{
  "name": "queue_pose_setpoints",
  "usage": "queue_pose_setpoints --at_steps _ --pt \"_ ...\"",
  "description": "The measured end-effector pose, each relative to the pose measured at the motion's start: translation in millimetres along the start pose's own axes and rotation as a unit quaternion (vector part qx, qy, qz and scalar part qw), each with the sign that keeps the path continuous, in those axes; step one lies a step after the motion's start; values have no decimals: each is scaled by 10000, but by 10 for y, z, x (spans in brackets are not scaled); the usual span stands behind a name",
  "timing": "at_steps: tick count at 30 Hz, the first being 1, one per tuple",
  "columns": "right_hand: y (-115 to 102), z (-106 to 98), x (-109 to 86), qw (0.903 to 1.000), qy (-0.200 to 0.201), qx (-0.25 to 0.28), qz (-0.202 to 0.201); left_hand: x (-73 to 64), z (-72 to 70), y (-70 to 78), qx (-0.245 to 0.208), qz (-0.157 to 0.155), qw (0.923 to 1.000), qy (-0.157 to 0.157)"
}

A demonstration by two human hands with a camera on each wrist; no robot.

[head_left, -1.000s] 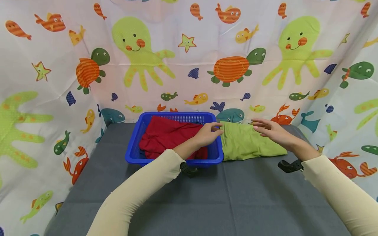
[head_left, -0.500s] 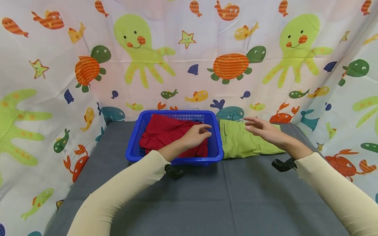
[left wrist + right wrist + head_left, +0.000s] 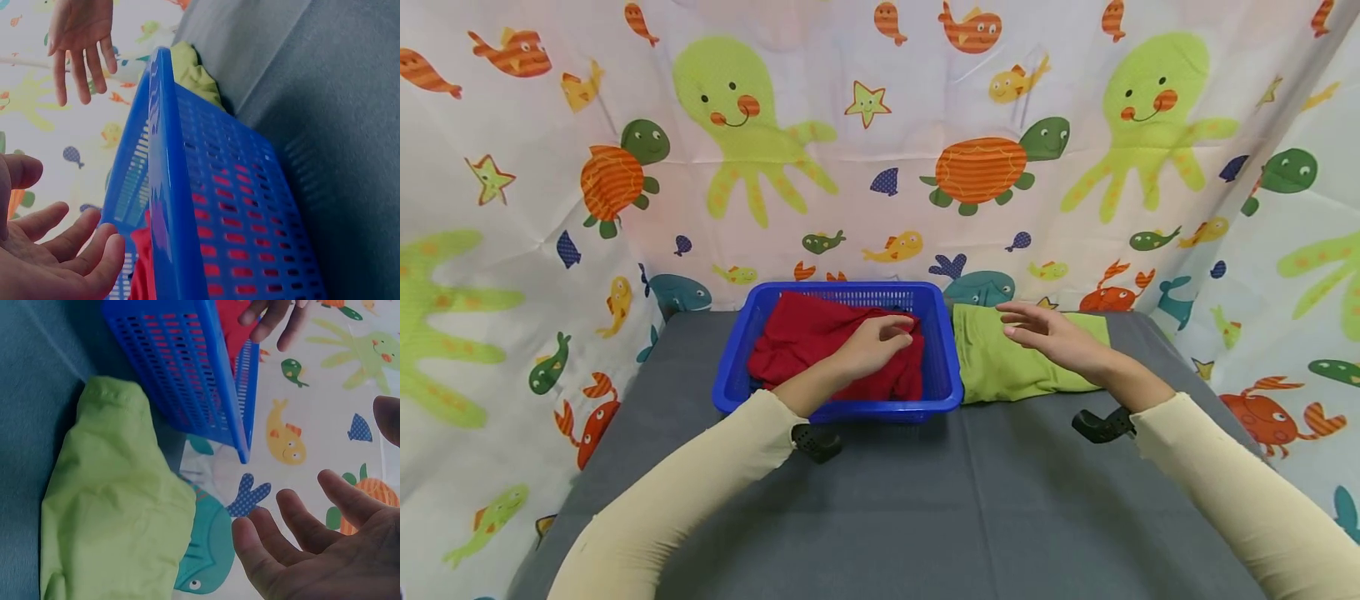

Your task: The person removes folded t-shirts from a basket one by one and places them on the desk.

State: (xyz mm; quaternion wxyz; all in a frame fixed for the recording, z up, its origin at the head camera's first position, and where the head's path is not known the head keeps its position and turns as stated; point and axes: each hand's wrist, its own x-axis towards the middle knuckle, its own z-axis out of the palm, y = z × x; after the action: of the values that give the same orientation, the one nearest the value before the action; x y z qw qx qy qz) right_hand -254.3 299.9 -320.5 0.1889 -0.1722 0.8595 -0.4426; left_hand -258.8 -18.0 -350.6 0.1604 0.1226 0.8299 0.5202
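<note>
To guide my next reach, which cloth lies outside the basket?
The light green cloth: it lies on the grey surface just right of the blue basket, whereas the red cloth lies inside it.

Head view faces forward and down; closer, tilted wrist views share the basket.

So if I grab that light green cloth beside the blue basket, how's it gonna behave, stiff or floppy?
The light green cloth will probably be floppy, since its surface is softly creased. It likely won't roll or tip if pushed, as it lies low and broad on the gray tabletop; it may bunch up instead, given its loose wrinkles.
</note>
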Motion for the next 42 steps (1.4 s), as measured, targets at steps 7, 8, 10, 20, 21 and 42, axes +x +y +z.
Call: queue_pose_setpoints --at_steps 7,8,10,20,21,42 --pt "-87 128 71 10000 20 59 -75 -120 -199 -82 103 -88 9999 104" --pt "-105 156 94 9999 -11 86 -100 -140 -233 -103 104 -114 9998 109" --pt "-142 214 149 9998 -80 137 -151 -182 -301 -146 33 -178 9998 116" --pt "-332 454 381 9985 -274 343 -337 -339 -580 -283 -217 -401 9987 244" --pt "-345 473 398 9984 -294 354 -336 -356 -607 -299 -230 -412 9986 244" --pt "-438 721 660 9944 -565 882 -146 -553 -1150 -556 -314 -661 9960 519"
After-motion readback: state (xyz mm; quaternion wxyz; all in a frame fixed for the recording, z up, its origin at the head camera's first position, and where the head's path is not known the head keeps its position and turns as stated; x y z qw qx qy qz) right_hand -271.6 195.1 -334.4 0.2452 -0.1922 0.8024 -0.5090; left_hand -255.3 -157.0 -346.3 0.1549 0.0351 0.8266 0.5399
